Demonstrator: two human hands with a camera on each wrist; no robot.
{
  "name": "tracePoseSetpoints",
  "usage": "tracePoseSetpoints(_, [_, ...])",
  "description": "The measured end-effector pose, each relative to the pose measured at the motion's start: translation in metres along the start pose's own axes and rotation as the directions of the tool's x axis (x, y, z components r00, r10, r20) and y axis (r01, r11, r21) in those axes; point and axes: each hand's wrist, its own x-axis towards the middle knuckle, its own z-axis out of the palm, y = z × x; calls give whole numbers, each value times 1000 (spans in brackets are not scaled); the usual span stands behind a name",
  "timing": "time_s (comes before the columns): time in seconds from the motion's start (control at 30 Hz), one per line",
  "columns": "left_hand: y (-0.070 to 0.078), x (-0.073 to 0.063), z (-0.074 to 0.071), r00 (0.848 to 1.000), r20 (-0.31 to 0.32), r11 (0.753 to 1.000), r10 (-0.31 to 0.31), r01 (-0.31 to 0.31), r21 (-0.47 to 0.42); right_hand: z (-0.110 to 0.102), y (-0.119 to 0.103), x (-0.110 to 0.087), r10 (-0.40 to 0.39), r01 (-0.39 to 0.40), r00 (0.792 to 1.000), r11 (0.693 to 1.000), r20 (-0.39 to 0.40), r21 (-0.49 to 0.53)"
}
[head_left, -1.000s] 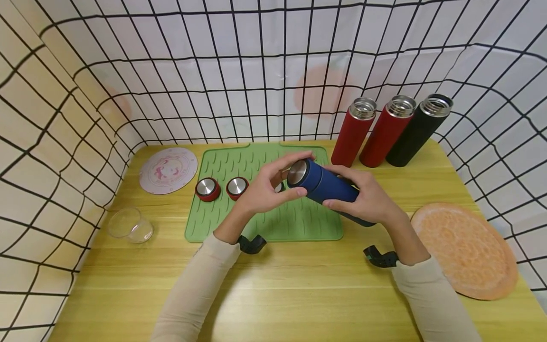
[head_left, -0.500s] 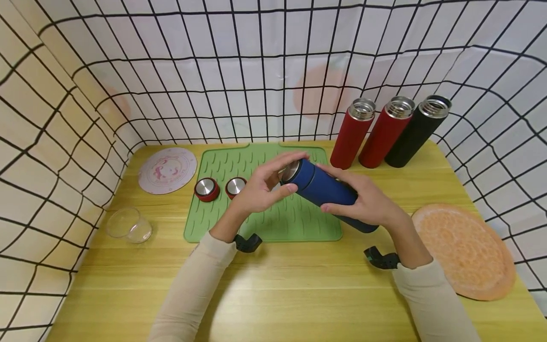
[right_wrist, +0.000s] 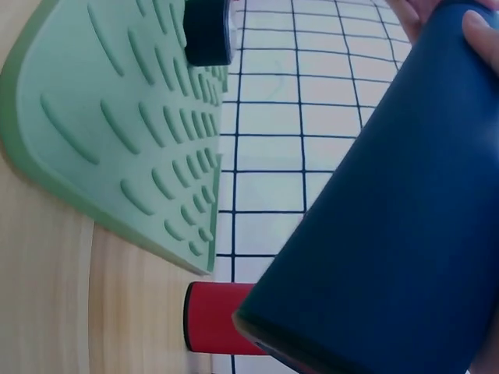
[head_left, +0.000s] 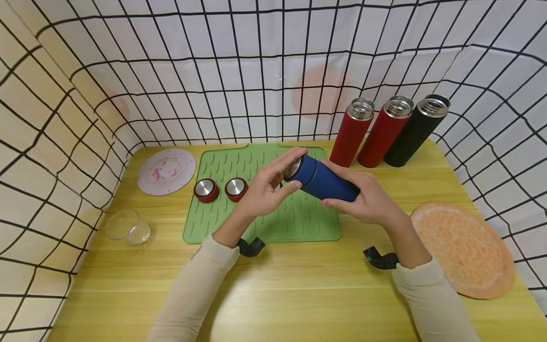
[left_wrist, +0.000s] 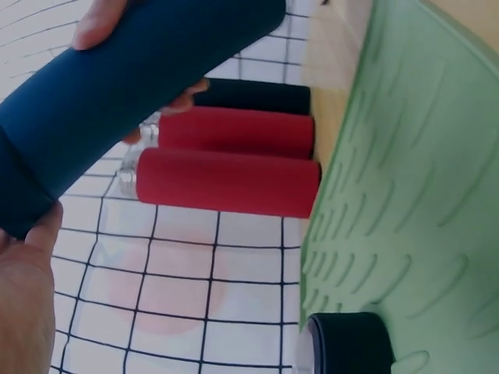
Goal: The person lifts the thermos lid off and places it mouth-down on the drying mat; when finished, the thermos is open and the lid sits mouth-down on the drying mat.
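Note:
A blue thermos bottle (head_left: 333, 184) is held tilted above the green mat, its steel-topped lid (head_left: 306, 170) on the end toward the left. My left hand (head_left: 266, 190) grips the lid with fingers over its top and thumb along the near side. Around the body, toward the bottom end, curls my right hand (head_left: 371, 197). Two red lids with steel tops, the left lid (head_left: 206, 189) and the right lid (head_left: 236, 188), sit on the mat. A black lid (left_wrist: 355, 343) shows in the left wrist view; in the head view my left hand mostly hides it.
Two red bottles (head_left: 348, 140) (head_left: 382, 140) and a black bottle (head_left: 412, 137) stand lidless at the back right. The green mat (head_left: 299, 223) lies mid-table. A round pink mat (head_left: 166, 171), a clear glass (head_left: 130, 228) and an orange round mat (head_left: 463, 249) lie around. Black wire mesh encloses the table.
The blue bottle first dipped toward its bottom end and shifted left, then its bottom end rose again. Both hands have kept their grip and moved slightly with it.

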Motion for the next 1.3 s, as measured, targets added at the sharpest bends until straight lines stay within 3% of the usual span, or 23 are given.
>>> tracePoseSetpoints(0.13, [-1, 0, 2, 1000, -26, 1000, 2, -3, -20, 2, -4, -1, -23, 21, 999, 999, -45, -33])
tracePoseSetpoints(0.23, [-2, 0, 6, 995, -93, 999, -36, 38, 16, 5, -4, 0, -57, 46, 993, 993, -100, -110])
tracePoseSetpoints(0.37, [-6, 1, 15, 965, -209, 986, -160, 165, 6, 8, -1, 3, -134, 78, 977, 948, -167, -308])
tracePoseSetpoints(0.43, [-7, 3, 17, 952, -227, 978, -207, 201, -48, 6, 1, 4, -161, 88, 970, 930, -181, -357])
tracePoseSetpoints(0.53, [-3, 4, 13, 967, -169, 979, -192, 176, -107, 0, 0, 1, -146, 94, 975, 954, -170, -285])
tracePoseSetpoints(0.67, [4, 3, 2, 996, -34, 987, -88, 83, -136, -6, -4, -3, -80, 67, 990, 991, -113, -119])
tracePoseSetpoints(0.83, [7, 3, -6, 996, 84, 982, 20, -4, -189, -7, -8, -3, -18, 18, 1000, 1000, -15, -10])
tracePoseSetpoints(0.93, [7, 3, -6, 995, 93, 981, 24, -5, -195, -7, -10, -3, 4, -5, 1000, 999, 18, 34])
tracePoseSetpoints(1.1, [5, 3, -4, 999, 29, 984, -24, 29, -175, -4, -11, -3, 0, -1, 1000, 1000, -23, -24])
tracePoseSetpoints(1.2, [6, 2, -1, 996, -46, 983, -75, 67, -169, -1, -12, -2, -41, 34, 997, 994, -69, -100])
tracePoseSetpoints(1.27, [7, 2, 3, 980, -132, 981, -149, 130, -145, 1, -13, 0, -92, 71, 990, 979, -106, -189])
tracePoseSetpoints(1.3, [7, 1, 5, 965, -182, 977, -189, 167, -131, 2, -14, 1, -117, 84, 986, 966, -122, -243])
